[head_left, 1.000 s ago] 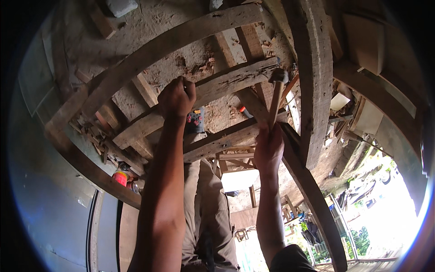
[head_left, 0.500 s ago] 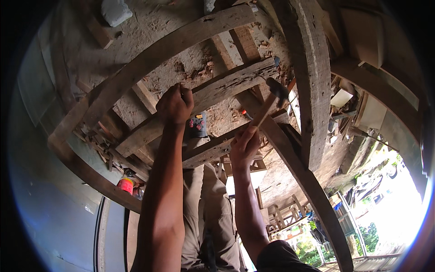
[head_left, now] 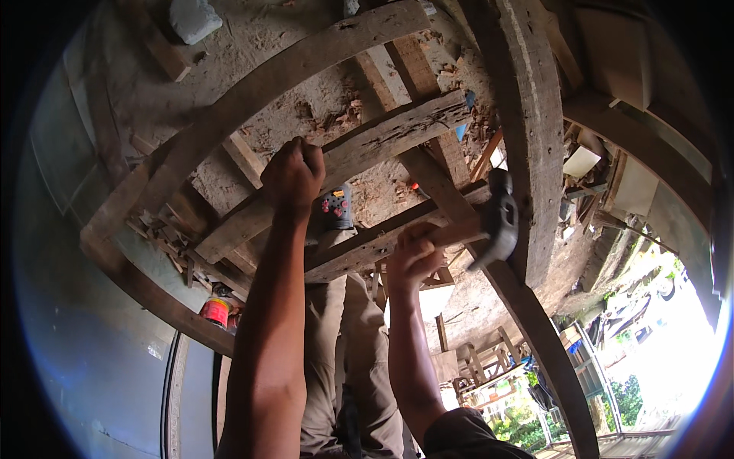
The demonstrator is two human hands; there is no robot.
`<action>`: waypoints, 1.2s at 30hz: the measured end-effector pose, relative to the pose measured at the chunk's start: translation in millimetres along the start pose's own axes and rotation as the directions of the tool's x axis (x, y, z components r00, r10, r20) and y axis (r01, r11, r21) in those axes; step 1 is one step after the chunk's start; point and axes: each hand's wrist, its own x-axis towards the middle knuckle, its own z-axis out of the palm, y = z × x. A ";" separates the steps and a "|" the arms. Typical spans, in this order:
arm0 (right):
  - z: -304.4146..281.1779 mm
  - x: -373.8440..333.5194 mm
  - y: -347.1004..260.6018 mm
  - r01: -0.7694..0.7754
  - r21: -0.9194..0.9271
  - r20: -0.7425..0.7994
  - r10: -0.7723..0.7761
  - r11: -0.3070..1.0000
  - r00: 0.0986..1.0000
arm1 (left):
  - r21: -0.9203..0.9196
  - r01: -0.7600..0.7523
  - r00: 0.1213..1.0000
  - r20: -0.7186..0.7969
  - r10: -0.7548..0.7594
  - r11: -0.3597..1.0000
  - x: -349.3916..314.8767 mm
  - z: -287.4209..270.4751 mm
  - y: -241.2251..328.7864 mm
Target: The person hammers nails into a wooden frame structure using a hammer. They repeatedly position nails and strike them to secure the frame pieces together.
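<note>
My left hand [head_left: 293, 174] is a closed fist against a weathered, cracked wooden plank [head_left: 397, 134] that slants across the middle. Its fingers curl away, so what they hold is hidden. To the right, my right hand [head_left: 414, 256] grips a claw hammer [head_left: 498, 222] by its wooden handle. The hammer's dark metal head stands off to the right, close to a thick upright beam [head_left: 535, 153]. A second plank [head_left: 359, 251] runs below the first, passing behind my right hand.
A curved wooden frame piece [head_left: 252, 99] arches over the left side. Another beam [head_left: 535, 336] slants down at right. My dark clog [head_left: 335, 208] shows between the planks. A red-labelled can [head_left: 216, 310] stands at left. Wood scraps and a pale block [head_left: 195, 21] lie on the dirt floor.
The hammer has swung to the right and lower, its head turning from pointing up to sideways. My right wrist has rotated with it. My left hand stays in nearly the same place.
</note>
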 end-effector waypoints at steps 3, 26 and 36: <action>-6.3 13.2 5.5 -0.086 -0.182 0.121 0.109 0.980 0.987 | 0.018 0.007 1.000 0.025 -0.007 1.000 0.1 1.3 -2.2; -22.5 8.7 -19.0 -0.009 0.025 0.121 0.006 1.000 0.993 | 0.028 -0.017 0.999 -0.036 0.018 0.999 4.3 1.2 -3.9; -14.0 7.2 2.8 0.157 0.143 0.094 -0.171 0.977 0.981 | 0.051 -0.018 1.000 -0.017 0.019 0.999 2.9 -7.2 6.0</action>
